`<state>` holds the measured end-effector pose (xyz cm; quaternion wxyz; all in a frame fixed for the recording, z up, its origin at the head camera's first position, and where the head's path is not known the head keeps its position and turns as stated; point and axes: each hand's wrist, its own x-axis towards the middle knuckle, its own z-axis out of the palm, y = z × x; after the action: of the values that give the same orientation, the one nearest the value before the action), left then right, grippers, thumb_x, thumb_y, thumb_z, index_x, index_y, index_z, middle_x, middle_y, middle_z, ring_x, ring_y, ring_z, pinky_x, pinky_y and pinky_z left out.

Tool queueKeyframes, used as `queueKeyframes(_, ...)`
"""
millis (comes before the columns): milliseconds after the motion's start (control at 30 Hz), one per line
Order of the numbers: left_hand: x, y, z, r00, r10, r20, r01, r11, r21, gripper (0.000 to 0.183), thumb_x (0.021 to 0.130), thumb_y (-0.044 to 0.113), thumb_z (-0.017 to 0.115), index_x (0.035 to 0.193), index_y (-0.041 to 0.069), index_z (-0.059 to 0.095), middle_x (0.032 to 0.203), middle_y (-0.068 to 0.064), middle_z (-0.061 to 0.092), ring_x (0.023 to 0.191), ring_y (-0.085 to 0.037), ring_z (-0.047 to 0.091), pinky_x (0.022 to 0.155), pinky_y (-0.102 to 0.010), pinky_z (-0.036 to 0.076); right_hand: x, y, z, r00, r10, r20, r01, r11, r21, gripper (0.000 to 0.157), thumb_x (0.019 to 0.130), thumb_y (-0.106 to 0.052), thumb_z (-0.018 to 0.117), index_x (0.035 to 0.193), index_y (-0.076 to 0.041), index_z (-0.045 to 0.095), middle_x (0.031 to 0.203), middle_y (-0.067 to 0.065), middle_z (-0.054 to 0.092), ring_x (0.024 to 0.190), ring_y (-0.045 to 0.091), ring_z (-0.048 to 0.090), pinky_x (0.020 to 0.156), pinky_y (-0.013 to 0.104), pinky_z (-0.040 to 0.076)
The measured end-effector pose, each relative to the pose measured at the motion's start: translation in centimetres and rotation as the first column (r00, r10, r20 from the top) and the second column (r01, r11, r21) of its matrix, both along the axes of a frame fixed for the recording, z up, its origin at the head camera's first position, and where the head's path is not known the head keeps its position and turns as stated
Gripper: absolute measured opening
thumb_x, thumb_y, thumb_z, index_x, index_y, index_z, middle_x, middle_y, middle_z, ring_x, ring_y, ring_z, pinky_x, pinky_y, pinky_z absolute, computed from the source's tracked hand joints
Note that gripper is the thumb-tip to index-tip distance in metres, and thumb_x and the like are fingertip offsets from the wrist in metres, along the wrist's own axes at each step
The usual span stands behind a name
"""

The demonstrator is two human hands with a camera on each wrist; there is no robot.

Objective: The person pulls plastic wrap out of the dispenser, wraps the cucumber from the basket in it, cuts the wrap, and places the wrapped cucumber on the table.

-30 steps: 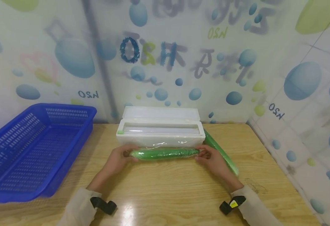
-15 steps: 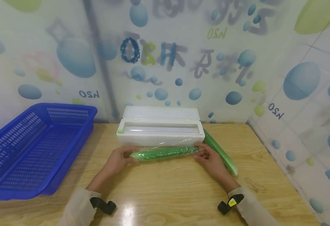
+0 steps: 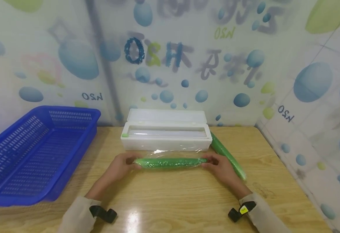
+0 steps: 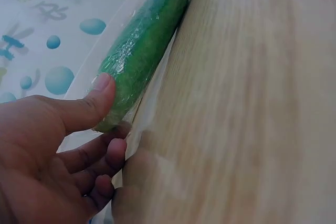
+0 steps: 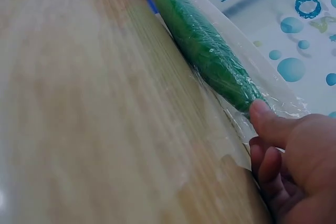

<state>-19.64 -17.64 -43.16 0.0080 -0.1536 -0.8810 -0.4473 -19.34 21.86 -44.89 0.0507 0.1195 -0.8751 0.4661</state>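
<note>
A green cucumber (image 3: 170, 162) wrapped in clear plastic film lies crosswise between my hands. My left hand (image 3: 120, 166) pinches its pale end; in the left wrist view the thumb (image 4: 100, 98) presses on top, with fingers beneath. My right hand (image 3: 220, 166) grips the darker end, thumb on top in the right wrist view. Clear film (image 3: 165, 153) spans from the cucumber to a white cling film dispenser (image 3: 167, 143), whose lid stands up and whose roll shows inside. A second cucumber (image 3: 229, 157), also glossy as if wrapped, lies slanting beside the dispenser, partly hidden by my right hand.
A blue perforated plastic basket (image 3: 49, 142) stands at the left of the wooden table (image 3: 170, 200). Behind the dispenser rises a wall (image 3: 170, 74) with printed bubbles, and another wall borders the right edge.
The cucumber has come slightly nearer to me, away from the dispenser, and a wider strip of film shows between them. Its right end tilted up, then levelled again. Both hands kept hold.
</note>
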Motion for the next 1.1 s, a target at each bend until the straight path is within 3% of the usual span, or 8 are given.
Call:
queueKeyframes(200,0.7,-0.3,0.6,0.999,-0.042,0.018,0.043,0.997,-0.070,0.030,0.082,0.018,0.074,0.109,0.006,0.070,0.108,-0.010,0.068,0.105,-0.031,0.059,0.092,-0.050,0.044,1.2,0.5,0.1,0.998,0.065,-0.011,-0.065,0.998,0.019,0.021,0.086,-0.029,0.072,0.104,-0.018,0.070,0.090,-0.006,0.067,0.080,0.013,0.059,0.069,0.026,0.048)
queueKeyframes(400,1.5,-0.1,1.3,0.995,-0.094,-0.021,0.093,0.993,-0.074,0.029,0.084,0.014,0.072,0.108,-0.001,0.069,0.095,-0.004,0.059,0.085,-0.020,0.053,0.074,-0.035,0.046,1.9,0.7,0.0,0.995,0.095,-0.005,-0.095,0.995,0.038,0.018,0.086,-0.031,0.071,0.099,-0.019,0.070,0.091,-0.008,0.067,0.082,0.011,0.060,0.073,0.026,0.048)
queueKeyframes(567,1.8,0.0,1.3,0.997,-0.057,-0.049,0.055,0.998,-0.039,0.027,0.085,0.010,0.070,0.111,0.001,0.065,0.094,-0.006,0.060,0.079,-0.016,0.054,0.068,-0.031,0.047,1.9,0.8,-0.2,0.993,0.115,-0.021,-0.112,0.990,0.080,0.013,0.088,-0.033,0.069,0.095,-0.023,0.071,0.094,-0.012,0.067,0.086,0.008,0.060,0.077,0.026,0.048)
queueKeyframes(733,1.8,-0.2,1.0,0.998,-0.051,-0.028,0.050,0.998,-0.033,0.021,0.082,0.011,0.074,0.101,0.007,0.065,0.095,-0.004,0.064,0.081,-0.017,0.058,0.071,-0.035,0.049,1.8,0.8,-0.3,0.987,0.151,-0.046,-0.145,0.983,0.114,0.009,0.089,-0.034,0.067,0.089,-0.026,0.071,0.092,-0.013,0.067,0.085,0.008,0.059,0.077,0.027,0.048)
queueKeyframes(867,1.8,-0.4,0.8,0.998,-0.069,-0.012,0.068,0.997,-0.031,0.031,0.074,0.012,0.080,0.101,0.007,0.066,0.101,-0.003,0.065,0.086,-0.018,0.056,0.077,-0.037,0.048,1.7,0.7,-0.3,0.987,0.152,-0.045,-0.146,0.983,0.115,0.011,0.088,-0.035,0.068,0.088,-0.025,0.072,0.090,-0.013,0.067,0.084,0.008,0.060,0.076,0.026,0.048)
queueKeyframes(1100,1.8,-0.5,0.3,0.999,-0.048,-0.005,0.048,0.998,-0.042,0.030,0.075,0.013,0.079,0.103,0.007,0.068,0.105,-0.006,0.067,0.092,-0.023,0.060,0.082,-0.043,0.049,1.8,0.4,-0.2,0.991,0.131,-0.021,-0.130,0.990,0.062,0.022,0.087,-0.031,0.071,0.105,-0.018,0.067,0.088,-0.007,0.065,0.077,0.011,0.059,0.067,0.026,0.049)
